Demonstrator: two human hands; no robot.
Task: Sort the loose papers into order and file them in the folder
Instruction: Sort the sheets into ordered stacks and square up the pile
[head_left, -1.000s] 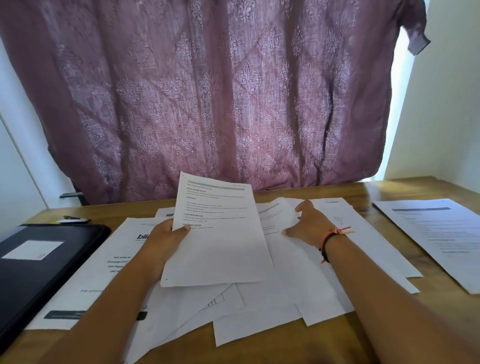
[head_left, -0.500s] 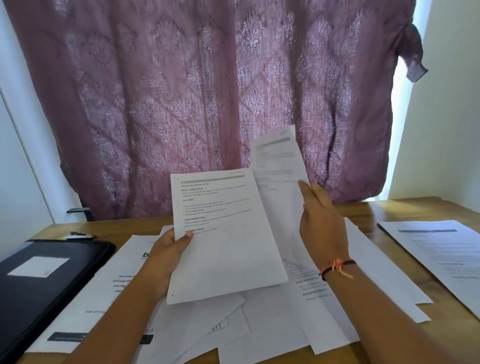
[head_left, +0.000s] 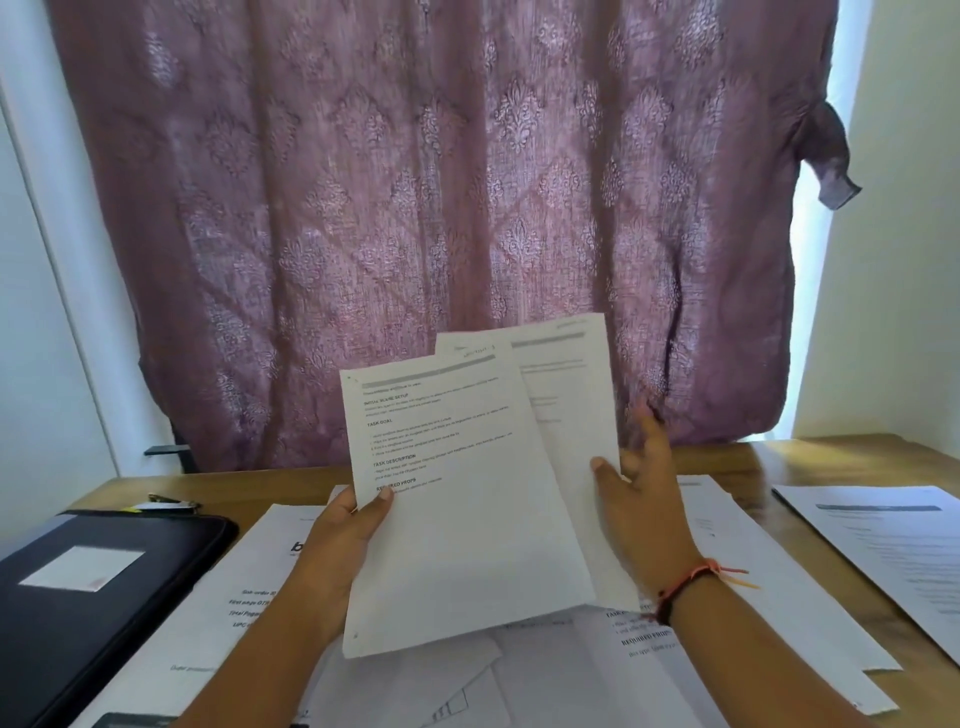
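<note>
Papers (head_left: 457, 519) upright between left hand (head_left: 337, 545) and right hand (head_left: 644, 514).

We note that the second sheet (head_left: 566, 415) is mostly hidden behind the front sheet (head_left: 457, 499), its print too faint to read, and the right hand (head_left: 644, 509) is motion-blurred at the fingers. The loose papers on the table (head_left: 727, 654) overlap, so we cannot count them or read most of their text. The black folder (head_left: 93, 597) is cut off by the left edge.
</note>
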